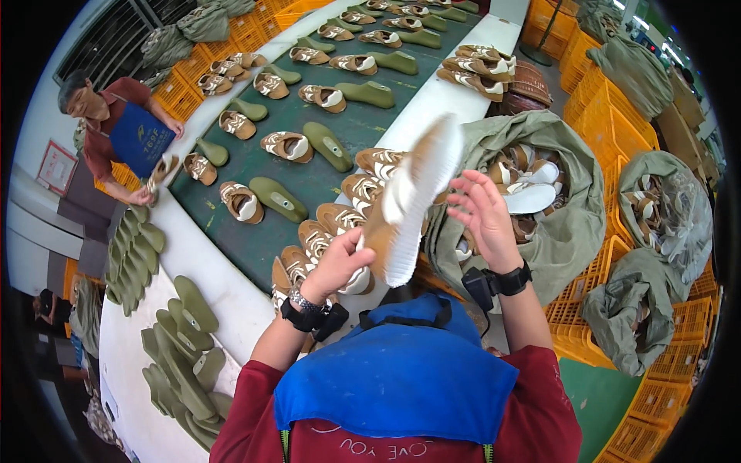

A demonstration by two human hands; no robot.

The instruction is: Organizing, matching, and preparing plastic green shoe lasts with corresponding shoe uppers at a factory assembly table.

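My left hand (pixel 343 262) grips a tan-and-white shoe upper (pixel 397 204) by its lower end. The upper stands tilted, its whitish underside turned to the right and its top end smeared by motion. Just right of it my right hand (pixel 488 212) is raised with its fingers apart, holding nothing. Beneath and beyond the held upper, a row of laced brown uppers (pixel 315 239) stands along the table edge, partly hidden by my left hand. A grey-green cloth sack (pixel 567 154) with more shoe pieces inside gapes beyond my right hand.
Uppers and green shoe lasts (pixel 328 147) lie paired on a dark green belt (pixel 231 266). More lasts (pixel 181 370) are heaped on the white table at left. A co-worker (pixel 127 135) stands across the belt, holding a shoe. Orange crates (pixel 610 123) and sacks (pixel 656 216) line the right.
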